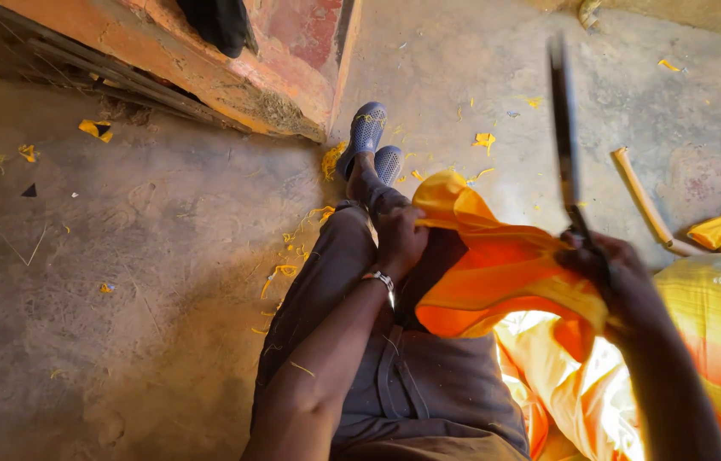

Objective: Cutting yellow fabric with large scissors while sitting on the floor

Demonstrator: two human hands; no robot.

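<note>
Head view, looking down at a seated person's lap and legs on a grey concrete floor (122,282).

Left hand (401,239), centre of frame: closed, pinching the upper edge of a bright orange-yellow sheet of cloth (497,273). A metal bracelet (380,280) sits at the wrist.

Right hand (621,282), right of centre: closed around the handle end of a long dark pair of scissors (564,128). The blades point up toward the top of the frame and are blurred; whether they stand open or together cannot be told. The hand rests against the cloth's right edge.

The cloth lies stretched between the two hands, over the lap, and falls in folds toward the lower right. More yellow and orange fabric (719,324) is piled at the right edge.

Legs in grey-brown trousers (326,273) extend toward upper centre, ending in grey perforated shoes (369,137). Small yellow fabric scraps (292,248) are scattered on the floor beside the legs. A pale wooden stick (646,205) lies at the right. A reddish plastered step (232,77) occupies the upper left.
</note>
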